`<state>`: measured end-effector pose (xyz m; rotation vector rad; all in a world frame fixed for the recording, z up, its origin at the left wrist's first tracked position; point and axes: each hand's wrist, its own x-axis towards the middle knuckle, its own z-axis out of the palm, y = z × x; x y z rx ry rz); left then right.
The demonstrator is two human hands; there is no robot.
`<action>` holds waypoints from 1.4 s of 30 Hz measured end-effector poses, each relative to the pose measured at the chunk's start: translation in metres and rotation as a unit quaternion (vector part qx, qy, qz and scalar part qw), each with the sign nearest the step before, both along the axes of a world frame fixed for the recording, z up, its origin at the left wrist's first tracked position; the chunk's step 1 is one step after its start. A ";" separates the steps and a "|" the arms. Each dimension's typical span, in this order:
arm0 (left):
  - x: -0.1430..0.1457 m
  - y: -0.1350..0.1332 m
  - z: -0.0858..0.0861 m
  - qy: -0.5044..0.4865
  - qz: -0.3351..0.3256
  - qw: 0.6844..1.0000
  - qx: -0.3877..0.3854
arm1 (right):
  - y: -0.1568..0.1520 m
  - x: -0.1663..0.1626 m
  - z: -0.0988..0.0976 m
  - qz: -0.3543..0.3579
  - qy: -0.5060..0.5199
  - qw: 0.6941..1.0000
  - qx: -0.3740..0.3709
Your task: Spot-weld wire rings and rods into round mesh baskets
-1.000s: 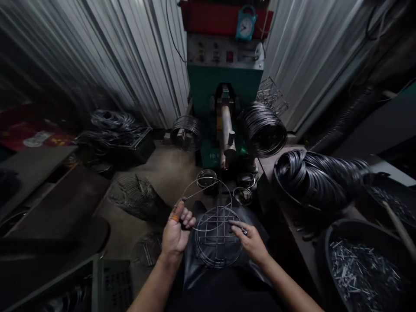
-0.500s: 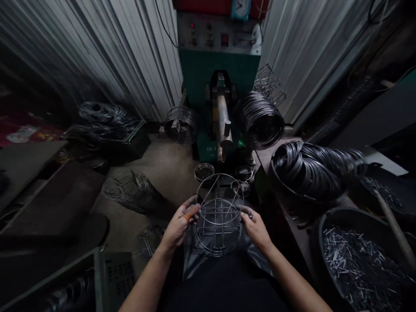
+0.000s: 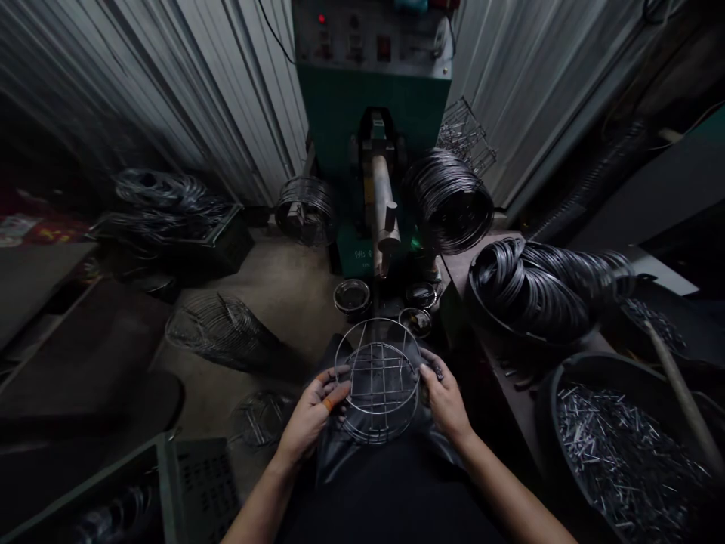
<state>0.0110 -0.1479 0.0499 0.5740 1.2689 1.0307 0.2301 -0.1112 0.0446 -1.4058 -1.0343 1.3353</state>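
Between my hands is a round wire rack (image 3: 378, 391), with a ring on top and a grid of crossed wires inside it. My left hand (image 3: 318, 402) pinches the rack's left rim; orange wraps show on its fingers. At the opposite rim, my right hand (image 3: 444, 390) grips the wire between thumb and fingers. More round wire pieces appear below the grid, over my dark apron (image 3: 385, 483). Beyond the rack stands a green machine (image 3: 374, 91) with a metal arm (image 3: 384, 189) pointing toward me.
Bundles of wire rings (image 3: 450, 200) flank the machine. To the right are a basin of rings (image 3: 532, 291) and a tub of short metal rods (image 3: 628, 453). At left stand a wire stack (image 3: 218, 329) and a green crate (image 3: 167, 483). Small round dishes (image 3: 352, 297) lie below the arm.
The upper ring has come down and nearer to me, over the grid. Both hands keep hold of the rims. The view has tilted slightly downward.
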 end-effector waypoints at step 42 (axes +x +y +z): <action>-0.015 -0.007 -0.030 0.607 -0.303 0.726 0.114 | -0.001 0.019 -0.055 0.086 -0.060 0.994 0.008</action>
